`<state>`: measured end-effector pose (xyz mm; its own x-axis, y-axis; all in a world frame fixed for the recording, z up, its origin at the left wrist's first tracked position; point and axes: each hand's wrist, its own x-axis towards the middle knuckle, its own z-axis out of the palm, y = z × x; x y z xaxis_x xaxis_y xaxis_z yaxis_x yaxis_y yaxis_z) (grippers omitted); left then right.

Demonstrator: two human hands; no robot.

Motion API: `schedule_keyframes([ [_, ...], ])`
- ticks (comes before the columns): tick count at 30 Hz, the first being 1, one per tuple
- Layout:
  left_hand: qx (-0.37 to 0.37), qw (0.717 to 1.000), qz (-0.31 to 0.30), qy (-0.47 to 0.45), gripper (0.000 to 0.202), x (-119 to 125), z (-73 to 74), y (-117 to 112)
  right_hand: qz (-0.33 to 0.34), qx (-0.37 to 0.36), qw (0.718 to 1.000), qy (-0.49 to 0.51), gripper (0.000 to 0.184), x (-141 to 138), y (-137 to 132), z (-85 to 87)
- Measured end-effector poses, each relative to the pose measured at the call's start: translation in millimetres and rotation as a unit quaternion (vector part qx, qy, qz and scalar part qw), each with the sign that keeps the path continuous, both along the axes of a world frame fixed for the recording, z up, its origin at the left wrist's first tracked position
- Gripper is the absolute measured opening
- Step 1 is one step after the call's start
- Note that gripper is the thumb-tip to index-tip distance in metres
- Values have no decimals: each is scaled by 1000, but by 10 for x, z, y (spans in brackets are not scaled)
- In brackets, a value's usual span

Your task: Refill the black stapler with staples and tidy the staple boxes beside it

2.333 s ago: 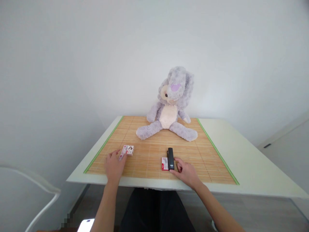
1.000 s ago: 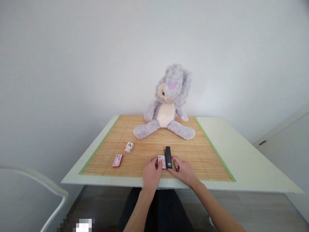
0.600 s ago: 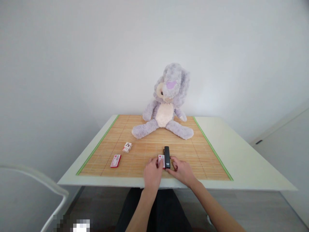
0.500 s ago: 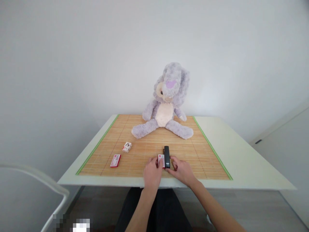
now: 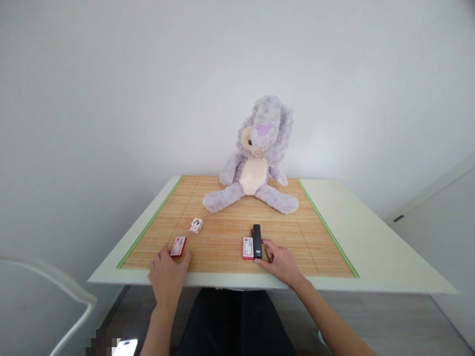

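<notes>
- the left hand (image 5: 168,271) is opened wide, with thumb and fingers around the near end of a flat red-and-white cardboard box (image 5: 178,246); whether the fingertips touch it, one cannot tell.
- this box lies flat on a tan bamboo mat with green edges (image 5: 222,247), at the left side of it.
- just beyond it lies a small white box with dark print and a red mark (image 5: 196,226), turned a little and apart from the first one.
- the right hand (image 5: 282,264) has its index finger at the right side of a slim black stapler (image 5: 257,242) and its thumb at the near end; how firmly it holds, one cannot tell.
- the stapler points away from the person, and a second flat box, white with red (image 5: 248,248), lies close along its left side.
- behind these things, a pale lilac plush rabbit with cream belly (image 5: 254,175) sits on the mat, legs spread.
- the mat lies on a white table (image 5: 371,237).
</notes>
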<state>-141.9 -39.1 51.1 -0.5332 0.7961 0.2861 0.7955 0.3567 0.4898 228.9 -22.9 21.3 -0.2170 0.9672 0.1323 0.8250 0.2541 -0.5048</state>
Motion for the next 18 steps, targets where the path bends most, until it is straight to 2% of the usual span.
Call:
schedule_keyframes([
  [3,-1,1000,-14,-7,54,-35,-30,19,0,-1,1000,0,55,-2,1,10],
  [6,18,998,-51,-26,44,140,-41,21,-1,-2,1000,-2,55,-7,2,8],
  [8,36,995,-87,-43,43,405,-50,-8,-2,-4,1000,-2,55,-13,1,8],
  [12,66,976,-190,-83,39,1128,-83,-110,-6,-3,1000,0,55,-24,-4,15],
  [14,76,967,-223,-101,39,1427,-99,-140,-7,-2,1000,1,56,-28,-6,23],
  [16,82,961,-238,-115,40,1613,-107,-144,-5,1,1000,3,56,-31,-7,31],
  [18,84,957,-247,-125,41,1696,-108,-133,-1,3,1000,5,55,-34,-6,37],
])
